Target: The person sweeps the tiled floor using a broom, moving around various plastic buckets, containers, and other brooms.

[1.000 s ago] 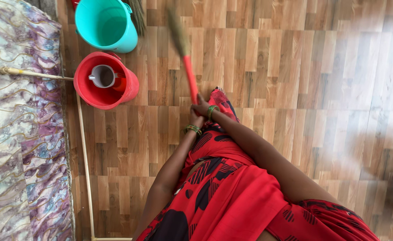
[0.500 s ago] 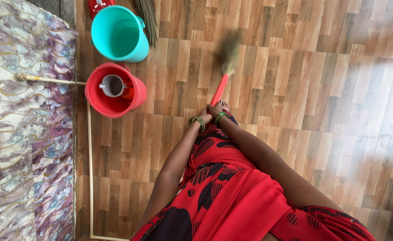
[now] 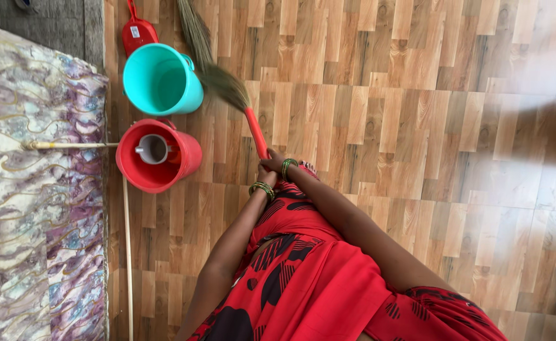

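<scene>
Broom [image 3: 227, 85] swung left since before, now beside teal bucket [image 3: 161, 79]

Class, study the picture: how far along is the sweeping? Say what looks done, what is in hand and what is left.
Done: the wooden floor shows no visible dirt. In hand: both hands, left hand and right hand, grip the broom, its bristles beside the teal bucket. Left: the dustpan lies unused.

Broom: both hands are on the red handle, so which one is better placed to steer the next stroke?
Probably the right hand. It grips the broom further up the handle, nearer the bristles, which lie beside the teal bucket. The left hand sits lower, at the handle's end, more like a pivot.
</scene>
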